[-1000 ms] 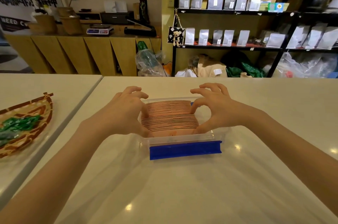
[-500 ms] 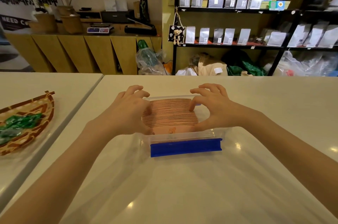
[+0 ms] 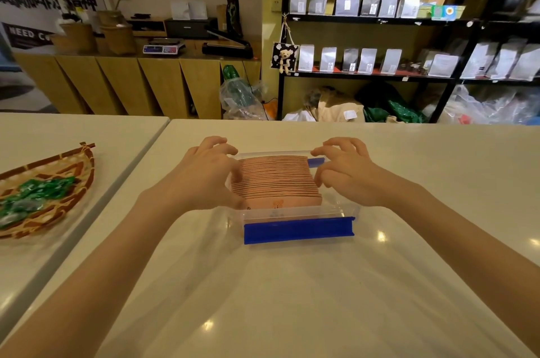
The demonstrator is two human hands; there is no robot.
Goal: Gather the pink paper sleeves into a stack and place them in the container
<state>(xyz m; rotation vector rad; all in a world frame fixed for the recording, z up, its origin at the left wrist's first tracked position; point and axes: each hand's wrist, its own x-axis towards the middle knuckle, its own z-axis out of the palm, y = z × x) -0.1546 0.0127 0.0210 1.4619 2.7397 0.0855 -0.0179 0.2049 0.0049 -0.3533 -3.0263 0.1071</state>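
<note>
pink sleeves (image 3: 277, 179) in container (image 3: 298, 213), sign "NEED CO" (image 3: 27, 33)

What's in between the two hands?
In the head view, the stack of pink paper sleeves stands on edge inside the clear container, between the left hand and the right hand.

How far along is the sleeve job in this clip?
Nearly finished. Done: the pink sleeves sit stacked inside the clear container. In hand: left hand and right hand flank the stack, squaring its ends. Left: letting go; no loose sleeves show on the table.
</note>
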